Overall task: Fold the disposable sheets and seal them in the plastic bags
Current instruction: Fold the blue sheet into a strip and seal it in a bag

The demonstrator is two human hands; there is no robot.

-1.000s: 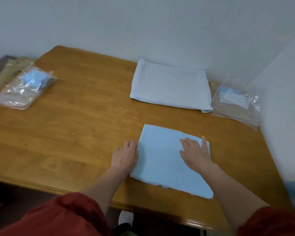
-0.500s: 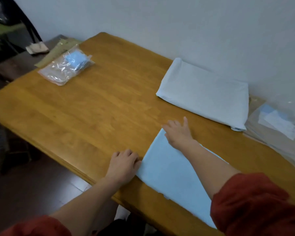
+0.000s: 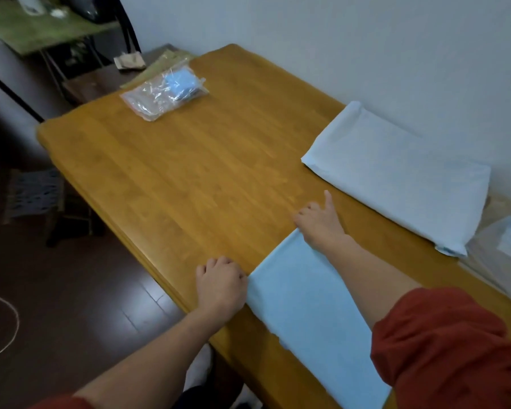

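Two hands at folded blue sheet (image 3: 307,305), which lies flat at near right part of desk (image 3: 204,172). On left hand (image 3: 220,286), fingers (image 3: 217,262) curled, knuckles up, butted against sheet's left edge; cannot tell whether they hold it. On right hand (image 3: 319,222), at sheet's far corner, fingers bent down, thumb straight out; hold on corner not discernible. Half second ago right fingers lay flatter; left hand at same spot. White sheet stack (image 3: 396,178) just beyond right hand. Sealed bag (image 3: 165,93) at far left corner.
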